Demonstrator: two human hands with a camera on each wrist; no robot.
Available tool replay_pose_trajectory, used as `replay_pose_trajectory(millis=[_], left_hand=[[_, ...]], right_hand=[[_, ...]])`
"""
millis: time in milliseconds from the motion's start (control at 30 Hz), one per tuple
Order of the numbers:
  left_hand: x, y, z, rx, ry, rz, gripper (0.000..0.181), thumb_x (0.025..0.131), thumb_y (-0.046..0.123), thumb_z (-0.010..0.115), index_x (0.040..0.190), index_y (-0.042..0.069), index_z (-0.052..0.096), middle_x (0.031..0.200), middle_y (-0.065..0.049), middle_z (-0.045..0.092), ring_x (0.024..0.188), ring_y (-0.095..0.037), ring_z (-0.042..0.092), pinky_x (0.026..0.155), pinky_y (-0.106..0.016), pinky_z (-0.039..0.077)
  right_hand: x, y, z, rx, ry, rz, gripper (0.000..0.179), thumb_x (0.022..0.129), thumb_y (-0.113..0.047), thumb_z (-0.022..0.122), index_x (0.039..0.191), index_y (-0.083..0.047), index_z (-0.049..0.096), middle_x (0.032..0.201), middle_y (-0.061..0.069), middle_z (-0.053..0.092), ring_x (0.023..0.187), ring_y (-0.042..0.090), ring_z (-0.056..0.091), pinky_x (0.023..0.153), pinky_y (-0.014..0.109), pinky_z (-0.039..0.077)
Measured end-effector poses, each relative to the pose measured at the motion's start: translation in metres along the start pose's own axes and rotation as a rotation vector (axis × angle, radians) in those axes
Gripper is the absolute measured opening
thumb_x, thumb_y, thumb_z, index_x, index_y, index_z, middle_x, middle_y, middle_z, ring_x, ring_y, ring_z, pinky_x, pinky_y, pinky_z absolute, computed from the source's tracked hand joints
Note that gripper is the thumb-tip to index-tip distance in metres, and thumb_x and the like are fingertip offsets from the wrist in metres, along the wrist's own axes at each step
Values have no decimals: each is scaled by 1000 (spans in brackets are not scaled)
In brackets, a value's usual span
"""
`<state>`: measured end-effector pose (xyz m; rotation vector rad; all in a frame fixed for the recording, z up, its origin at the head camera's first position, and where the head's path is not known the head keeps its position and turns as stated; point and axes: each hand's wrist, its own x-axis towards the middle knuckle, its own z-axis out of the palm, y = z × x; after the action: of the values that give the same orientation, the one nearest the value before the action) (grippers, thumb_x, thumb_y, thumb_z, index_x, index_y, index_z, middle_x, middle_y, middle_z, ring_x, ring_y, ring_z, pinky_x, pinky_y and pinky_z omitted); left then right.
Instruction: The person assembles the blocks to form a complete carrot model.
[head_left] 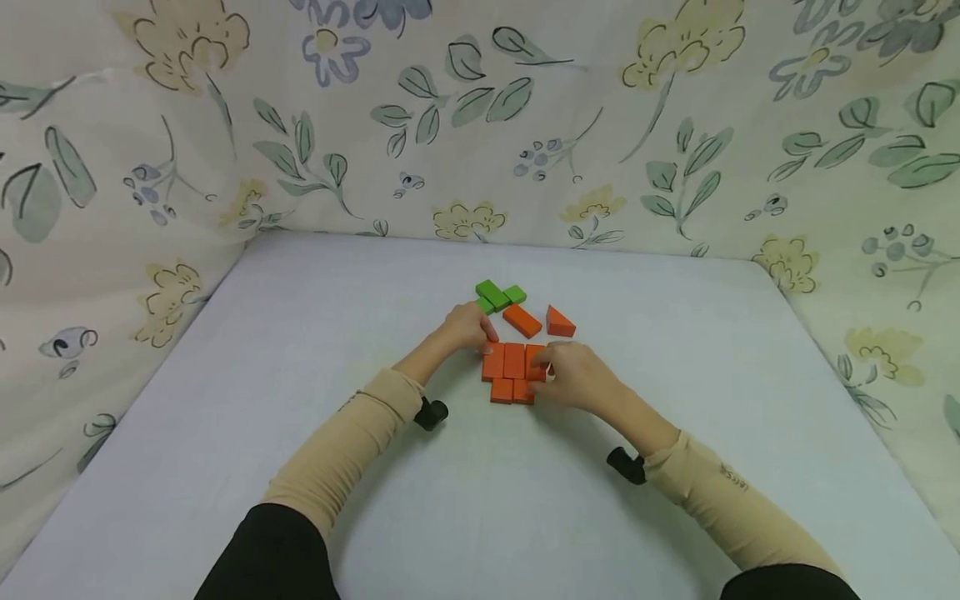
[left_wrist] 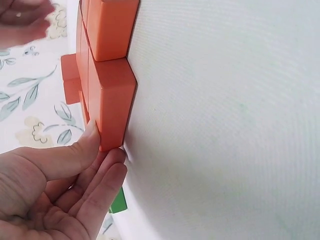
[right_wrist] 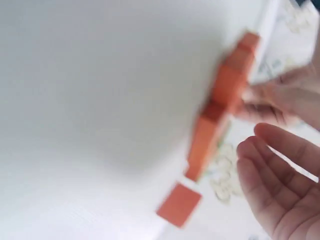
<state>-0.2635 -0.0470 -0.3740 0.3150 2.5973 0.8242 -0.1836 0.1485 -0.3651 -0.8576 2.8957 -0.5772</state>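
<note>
Several orange blocks [head_left: 514, 361] lie side by side on the white table, three longer ones behind two smaller ones. My left hand [head_left: 468, 327] is at the far left corner of this group. In the left wrist view its thumb and fingertips pinch the end of the outer orange block [left_wrist: 116, 107]. My right hand [head_left: 576, 377] hovers at the group's right side and partly hides it in the head view. In the right wrist view that hand [right_wrist: 280, 185] has loosely bent fingers, with a gap between them and the blocks.
Behind the group lie a slanted orange block [head_left: 522, 321], an orange triangular block [head_left: 561, 322] and several green blocks [head_left: 492, 294]. A floral cloth [head_left: 465, 167] stands along the back and sides of the table [head_left: 337, 317].
</note>
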Motion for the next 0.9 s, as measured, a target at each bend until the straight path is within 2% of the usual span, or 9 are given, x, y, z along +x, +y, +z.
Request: replay_pose_trajectory(millis=[133,300,500,667,833,900], left_hand=[[0,0,-1,-3,8,-10,17,82,2,76,98,3,77,103,-10,71,102,-24,59,90,-36,47],[1,-1,-1,5,9,-18,17,82,2,76,99,3,77,106,-11,70,104,-25,59,91,-36,47],[1,-4,1,-8,-11,-25,17,81,1,77,97,3,77,103,-10,71,104,-25,59,91,-36,47],[-2,-4,1,-21,-11,-13,16,81,1,77,96,3,77,100,-9,72,102,-24,59,89,-35,48],[-1,-2,0,-17,-10,-6,15,82,2,76,97,3,77,101,-9,72,100,-23,59,87,-34,48],[0,-2,0,-17,-10,-3,15,82,2,76,97,3,77,101,-9,72,99,-23,59,87,-34,49]], right_hand=[[19,13,-14,29,28,9,22,84,-1,71,105,6,70,98,17,70,86,28,65,76,38,54],[47,29,-13,26,18,20,29,84,10,64,113,10,66,109,23,68,95,34,64,85,43,52],[70,32,-1,15,-79,126,49,84,5,70,130,7,56,126,23,60,115,36,55,99,46,44],[84,38,4,-39,-148,95,54,83,4,71,134,3,54,129,20,57,112,32,54,101,43,43],[92,39,2,-109,-220,91,57,85,5,66,140,1,49,141,20,49,123,33,48,106,44,37],[93,39,0,-122,-244,99,58,85,5,65,141,1,48,142,21,47,122,33,49,106,44,37]])
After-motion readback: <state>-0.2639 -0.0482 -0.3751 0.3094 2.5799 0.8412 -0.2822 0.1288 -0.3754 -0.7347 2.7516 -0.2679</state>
